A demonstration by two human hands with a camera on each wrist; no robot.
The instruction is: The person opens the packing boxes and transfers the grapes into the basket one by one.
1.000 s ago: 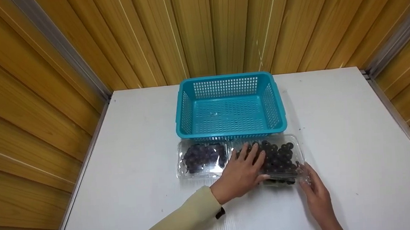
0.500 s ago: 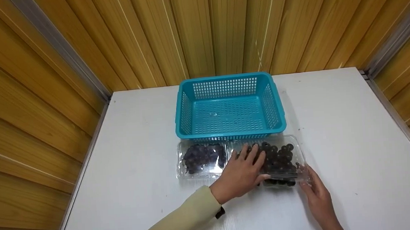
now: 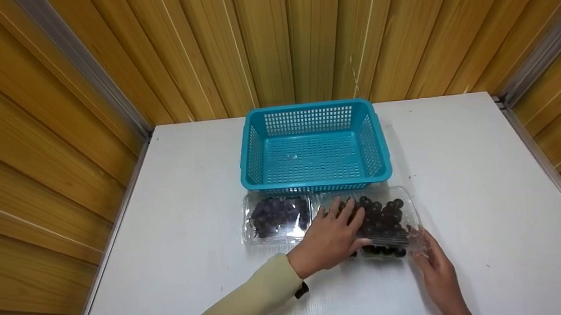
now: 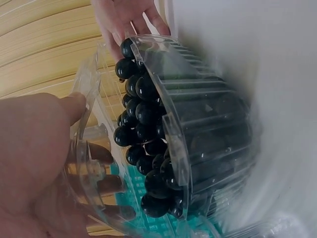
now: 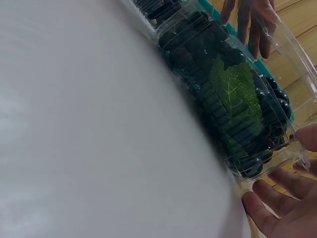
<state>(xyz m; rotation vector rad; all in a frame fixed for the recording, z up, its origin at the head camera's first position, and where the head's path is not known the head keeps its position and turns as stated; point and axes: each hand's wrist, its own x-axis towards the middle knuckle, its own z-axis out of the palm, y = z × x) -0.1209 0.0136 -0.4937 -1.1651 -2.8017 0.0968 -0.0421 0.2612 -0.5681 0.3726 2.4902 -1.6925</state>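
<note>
A clear plastic clamshell box of dark grapes lies on the white table, a green leaf showing through its side. Its clear lid stands partly raised from the grapes. My left hand lies over the lid with fingers spread and nearly straight, and its thumb touches the front edge. At the right end my right hand pinches the lid's corner between thumb and index finger. Its other fingers extend beside the box's end.
Left of this box sits a second clear box of purple grapes. Directly behind both stands a turquoise mesh basket. Wood-look panels wall the table at the back and sides.
My right hand has moved slightly down and to the right with the lid's corner. A little more of the grapes shows below the lid's front edge. The left hand has hardly moved.
</note>
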